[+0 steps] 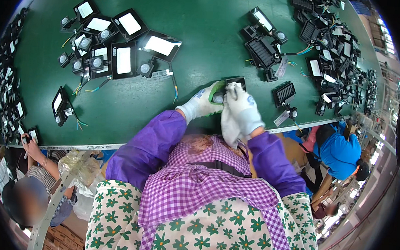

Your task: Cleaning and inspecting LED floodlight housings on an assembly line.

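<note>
At the near edge of the table, my left hand (pixel 202 102), in a white glove with green at the fingers, is closed on a small black floodlight (pixel 241 80) with a round sensor (pixel 218 98). In a white glove too, my right hand (pixel 244 107) grips a white cloth (pixel 229 125) against the floodlight's face. The cloth hangs down past the table edge toward my apron. Both hands hide much of the lamp, and its wires cannot be made out.
Left of my hands lies a cluster of floodlights (pixel 123 61) with sensors and loose wires. More floodlights (pixel 263 51) lie at right, beside a large heap (pixel 343 64). The green table (pixel 137 108) has a metal front edge. People sit or stand at both sides.
</note>
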Tool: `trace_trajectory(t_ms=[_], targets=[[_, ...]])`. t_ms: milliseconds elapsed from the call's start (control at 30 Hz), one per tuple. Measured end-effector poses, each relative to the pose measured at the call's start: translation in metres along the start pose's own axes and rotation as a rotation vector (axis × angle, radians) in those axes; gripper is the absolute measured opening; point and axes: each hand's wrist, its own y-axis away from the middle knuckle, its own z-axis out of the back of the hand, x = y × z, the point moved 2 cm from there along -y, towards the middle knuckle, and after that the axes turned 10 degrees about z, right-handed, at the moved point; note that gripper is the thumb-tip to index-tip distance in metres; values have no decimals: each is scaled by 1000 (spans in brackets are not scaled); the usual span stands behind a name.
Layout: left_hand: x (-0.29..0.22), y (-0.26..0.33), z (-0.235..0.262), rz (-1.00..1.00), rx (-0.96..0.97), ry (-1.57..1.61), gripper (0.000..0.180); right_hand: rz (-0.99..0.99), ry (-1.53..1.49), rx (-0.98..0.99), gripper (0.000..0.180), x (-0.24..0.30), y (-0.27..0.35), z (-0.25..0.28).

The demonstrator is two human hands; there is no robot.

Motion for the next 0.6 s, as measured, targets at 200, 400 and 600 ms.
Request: trace_trajectory(t_ms=[200, 400, 600], targets=[[-20, 7, 10, 160, 179, 113, 87, -107, 243, -132, 37, -12, -48, 32], [-17, 7, 6, -11, -7, -46, 84, -41, 266, -71, 38, -4, -9, 3], [-32, 10, 11, 237, 171, 84, 82, -105, -260, -288, 31, 19, -40, 41]])
